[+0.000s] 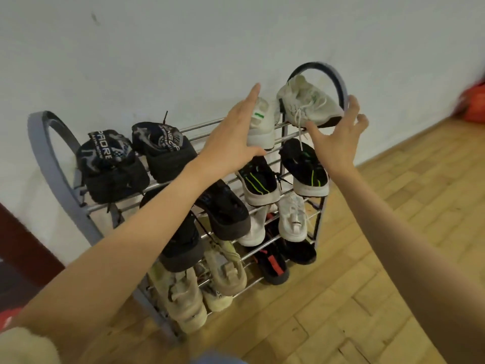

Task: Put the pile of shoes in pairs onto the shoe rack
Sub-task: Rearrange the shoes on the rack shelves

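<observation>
Rack of metal bars stood against the white wall on a wood floor, its tiers filled with shoes. Top tier carried two black high-tops at left and a white pair at right. Left white shoe lay toe-down on the bars; the left hand was spread flat over its side, fingers extended, thumb touching its toe, gripping nothing. Right white shoe sat tilted against the rack's end arch; the right hand was open just beside its sole, fingers curved, not closed on it.
</observation>
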Action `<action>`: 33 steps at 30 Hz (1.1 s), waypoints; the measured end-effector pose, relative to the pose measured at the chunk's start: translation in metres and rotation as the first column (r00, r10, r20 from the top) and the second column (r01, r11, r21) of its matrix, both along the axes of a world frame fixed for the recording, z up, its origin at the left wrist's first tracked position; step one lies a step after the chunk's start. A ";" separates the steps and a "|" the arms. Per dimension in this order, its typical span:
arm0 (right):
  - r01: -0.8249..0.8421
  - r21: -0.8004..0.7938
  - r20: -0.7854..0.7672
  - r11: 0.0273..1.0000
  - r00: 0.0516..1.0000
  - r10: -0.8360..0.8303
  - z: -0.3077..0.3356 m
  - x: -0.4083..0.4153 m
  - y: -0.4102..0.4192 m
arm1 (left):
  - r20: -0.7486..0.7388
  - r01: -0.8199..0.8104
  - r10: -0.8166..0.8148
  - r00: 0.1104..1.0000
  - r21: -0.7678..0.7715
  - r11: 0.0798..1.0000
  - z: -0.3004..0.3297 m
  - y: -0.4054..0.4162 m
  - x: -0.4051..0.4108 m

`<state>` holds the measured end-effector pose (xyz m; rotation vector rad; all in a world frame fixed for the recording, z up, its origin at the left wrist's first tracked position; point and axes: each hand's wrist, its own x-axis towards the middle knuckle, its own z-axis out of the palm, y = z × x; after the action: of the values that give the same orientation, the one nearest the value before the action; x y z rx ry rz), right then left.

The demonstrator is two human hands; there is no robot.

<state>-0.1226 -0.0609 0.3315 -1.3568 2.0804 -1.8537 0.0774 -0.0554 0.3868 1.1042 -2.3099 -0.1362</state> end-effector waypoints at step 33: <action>-0.092 -0.510 0.811 0.855 0.279 0.514 0.064 -0.046 0.016 | -0.673 0.327 0.375 0.638 0.677 0.659 0.075 -0.024 0.017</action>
<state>-0.1683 -0.0454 0.3953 -0.3376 0.7818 -2.0783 0.0946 -0.0797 0.4622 1.1020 -1.3674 -1.4205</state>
